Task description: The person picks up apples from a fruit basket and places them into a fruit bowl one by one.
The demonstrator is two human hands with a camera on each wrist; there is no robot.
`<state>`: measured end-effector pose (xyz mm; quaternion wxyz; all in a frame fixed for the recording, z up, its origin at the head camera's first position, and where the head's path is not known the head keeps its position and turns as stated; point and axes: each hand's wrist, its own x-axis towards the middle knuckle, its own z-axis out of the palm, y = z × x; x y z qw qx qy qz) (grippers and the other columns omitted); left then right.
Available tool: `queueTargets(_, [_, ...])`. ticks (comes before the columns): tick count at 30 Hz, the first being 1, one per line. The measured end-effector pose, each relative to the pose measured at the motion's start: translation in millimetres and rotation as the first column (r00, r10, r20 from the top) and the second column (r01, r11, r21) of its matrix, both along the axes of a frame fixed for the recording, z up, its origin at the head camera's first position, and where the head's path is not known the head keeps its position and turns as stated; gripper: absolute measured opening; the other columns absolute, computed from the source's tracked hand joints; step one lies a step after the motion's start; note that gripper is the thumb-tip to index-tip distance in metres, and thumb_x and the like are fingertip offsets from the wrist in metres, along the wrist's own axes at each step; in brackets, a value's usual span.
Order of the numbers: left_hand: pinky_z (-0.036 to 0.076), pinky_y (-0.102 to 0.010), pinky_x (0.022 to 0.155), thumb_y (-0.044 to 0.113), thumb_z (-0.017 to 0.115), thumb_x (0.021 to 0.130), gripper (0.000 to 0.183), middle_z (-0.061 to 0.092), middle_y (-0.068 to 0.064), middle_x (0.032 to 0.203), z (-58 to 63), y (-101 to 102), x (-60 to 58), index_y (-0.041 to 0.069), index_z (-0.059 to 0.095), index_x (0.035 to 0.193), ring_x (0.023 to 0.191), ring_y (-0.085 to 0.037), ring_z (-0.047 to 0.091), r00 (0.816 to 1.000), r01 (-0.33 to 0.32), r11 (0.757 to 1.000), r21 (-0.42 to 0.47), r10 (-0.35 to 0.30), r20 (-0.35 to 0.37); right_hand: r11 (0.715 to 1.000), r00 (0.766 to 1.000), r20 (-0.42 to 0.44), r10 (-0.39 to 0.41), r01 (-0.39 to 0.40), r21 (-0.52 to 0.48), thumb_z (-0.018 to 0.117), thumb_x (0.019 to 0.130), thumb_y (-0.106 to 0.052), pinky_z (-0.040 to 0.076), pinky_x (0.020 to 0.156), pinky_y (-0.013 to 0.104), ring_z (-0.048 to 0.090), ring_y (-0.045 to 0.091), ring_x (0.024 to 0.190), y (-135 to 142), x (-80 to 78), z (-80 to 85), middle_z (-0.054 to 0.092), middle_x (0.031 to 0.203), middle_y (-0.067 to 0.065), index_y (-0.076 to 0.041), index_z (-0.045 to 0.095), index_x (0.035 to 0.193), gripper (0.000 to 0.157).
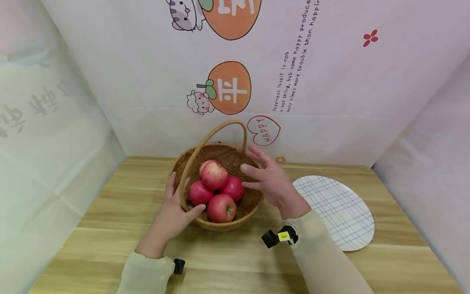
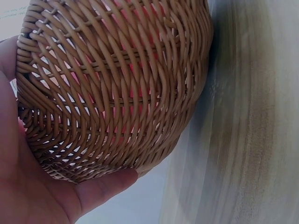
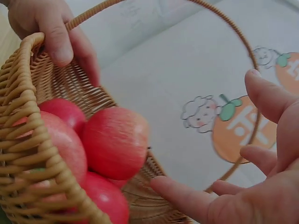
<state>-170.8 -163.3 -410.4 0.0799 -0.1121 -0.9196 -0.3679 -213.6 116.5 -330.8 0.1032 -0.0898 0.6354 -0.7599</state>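
presently, red apples are held in a brown wicker basket, which is seen towards the far edge of the wooden worktop, a little left of its middle. at least four are made out, in a close cluster: a paler, streaked apple is set at twelve o'clock, partly over its neighbours, a darker apple at nine, another dark apple at three, and a front apple at six, by which the near wall is almost reached. by the left grip, the basket's rim is held at about eight o'clock, beside the foot of the arched handle; in the left wrist view, a digit is seen laid along the outer weave. the right grip is placed at about three o'clock of the basket, its fingers spread apart and pointed towards the rim; whether the rim is touched cannot be told. between three and four o'clock from the basket, a white oval mat with a blue check is laid on the worktop, partly covered by the right sleeve. behind, a printed white cloth is hung, on which a red heart outline is shown at one o'clock.
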Motion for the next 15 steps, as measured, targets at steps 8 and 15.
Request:
queueTargets(8, [0.043, -0.062, 0.094, 0.049, 0.073, 0.088, 0.092, -0.009, -0.014, 0.164, 4.8, 0.0, 0.0, 0.009, 0.029, 0.158, 0.126, -0.052, 0.045, 1.000, 0.013, 1.000, -0.004, -0.013, 0.015, 0.998, 0.987, 0.145, 0.068, -0.067, -0.010, 0.068, 0.095, -0.008, 0.042, 0.094, 0.063, 0.040, 0.036, 0.133, -25.7, -23.7, -14.9, 0.016, 0.161, 0.005, -0.025, 0.040, 0.153, 0.066])
queueTargets(15, [0.044, -0.062, 0.094, 0.054, 0.071, 0.088, 0.093, -0.008, -0.015, 0.164, 2.8, -1.1, 1.7, 0.009, 0.030, 0.157, 0.125, -0.052, 0.046, 1.000, 0.013, 1.000, -0.010, -0.013, 0.012, 0.997, 0.980, 0.183, 0.078, -0.074, -0.030, 0.068, 0.095, -0.006, 0.045, 0.091, 0.063, 0.037, 0.034, 0.135, -34.9, -34.0, -26.8, 0.014, 0.162, 0.004, -0.024, 0.041, 0.153, 0.066])
